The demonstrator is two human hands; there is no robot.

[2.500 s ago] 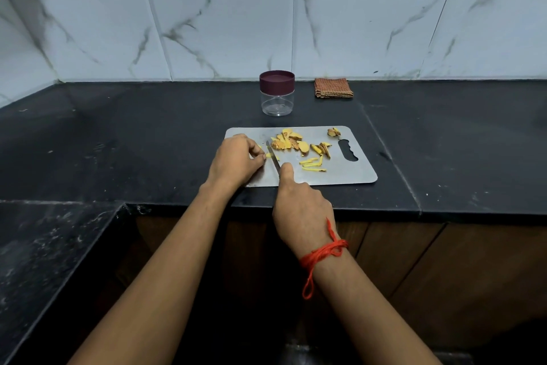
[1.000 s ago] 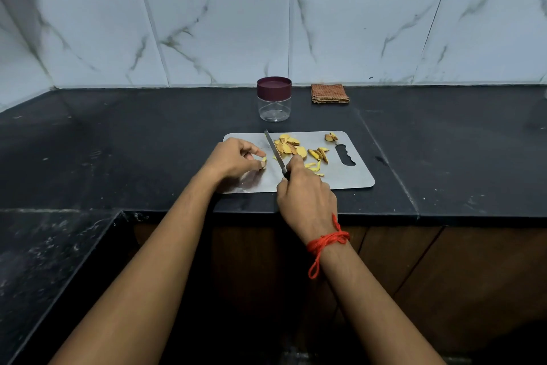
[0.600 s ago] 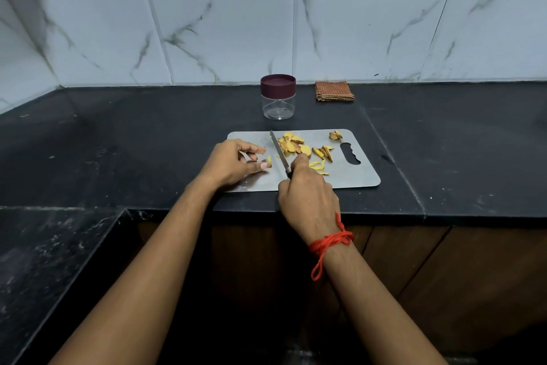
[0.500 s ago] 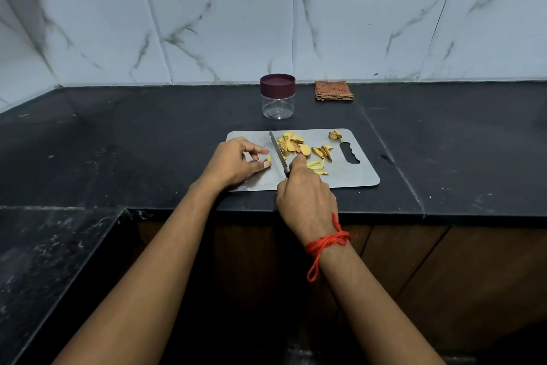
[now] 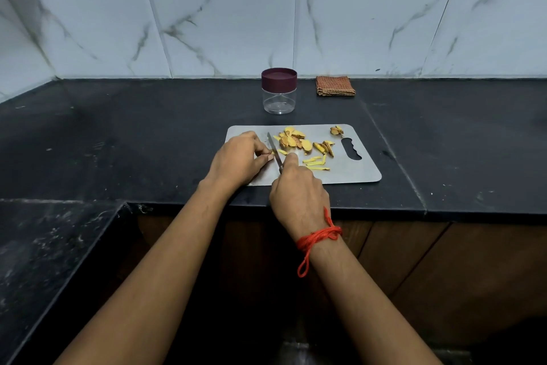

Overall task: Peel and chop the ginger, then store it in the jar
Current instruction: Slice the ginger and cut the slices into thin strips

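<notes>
Nearest me, my right hand (image 5: 297,190), a red thread (image 5: 318,237) tied at its wrist, has its fingers curled round a small steel knife (image 5: 273,151). The blade angles away over the grey metal cutting board (image 5: 355,172). Just left of the blade, my left hand (image 5: 236,162) pinches a yellow ginger piece (image 5: 271,152) on the board. Thin ginger strips (image 5: 316,162) lie right of the knife, with a pile of ginger slices (image 5: 294,141) beyond them. Farther back on the black counter (image 5: 118,127) stand a clear jar with a maroon lid (image 5: 278,98) and a folded orange checked cloth (image 5: 335,85).

Left grip (image 5: 239,162) curled in a pinch, right grip (image 5: 297,193) clenched with forefinger outstretched, forearms converging
</notes>
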